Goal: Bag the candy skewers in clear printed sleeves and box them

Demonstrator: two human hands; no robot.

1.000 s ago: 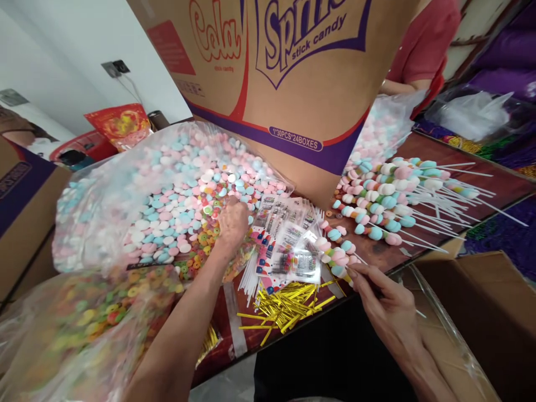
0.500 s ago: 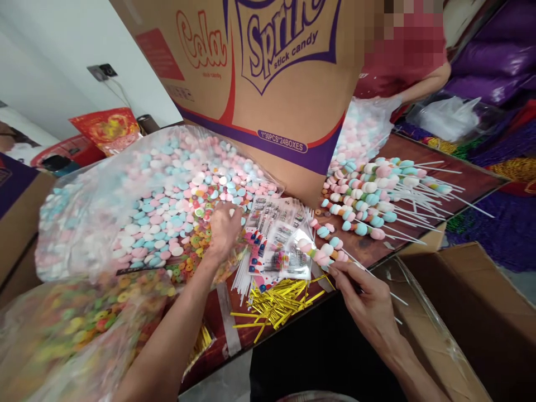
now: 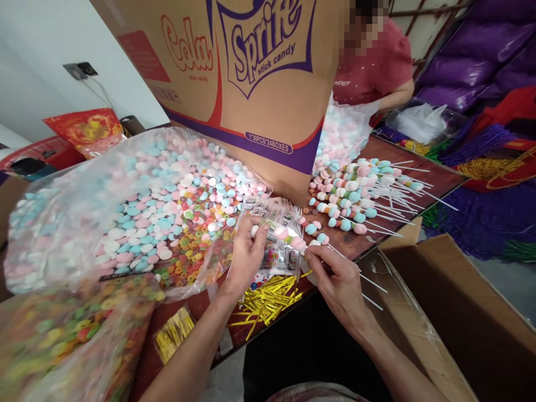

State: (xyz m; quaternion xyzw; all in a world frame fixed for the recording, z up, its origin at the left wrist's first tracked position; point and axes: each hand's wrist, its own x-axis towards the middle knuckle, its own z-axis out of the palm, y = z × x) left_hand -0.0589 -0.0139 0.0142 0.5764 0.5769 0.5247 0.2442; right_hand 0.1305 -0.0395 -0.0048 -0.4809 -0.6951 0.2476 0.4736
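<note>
Right now two bare hands share one candy stick [image 3: 288, 237], raised above the wrappers near the front edge of the desk [image 3: 383, 148]. The right hand [image 3: 341, 285] has its grip closed on that stick at the lower end of its sweets, thumb against fingers. The left hand [image 3: 247, 257] is at the other end, its grip pinched around one white sweet [image 3: 254, 230]. At least two pink sweets and one green one show on the stick between the hands. Two thin white stick ends jut out past the right hand; whether both belong to the held stick, I cannot tell.

Under the hands is one fanned pile of printed wrappers [image 3: 278, 259], four or more. Just in front lies one heap of gold ties [image 3: 268, 298], too many to count, and one bundle of ties [image 3: 173, 335] sits left of it. More than a dozen filled sticks [image 3: 355, 192] are stacked to the right, overlapping too much for an exact count.

To the left are one large clear bag [image 3: 77, 206] spilling countless pastel sweets, one heap of ring sweets [image 3: 190, 259] and one bag of rings [image 3: 79, 374]. One tall carton [image 3: 268, 111] stands behind, one open box [image 3: 460, 285] sits at right, and one co-worker [image 3: 377, 72] is beyond the carton.
</note>
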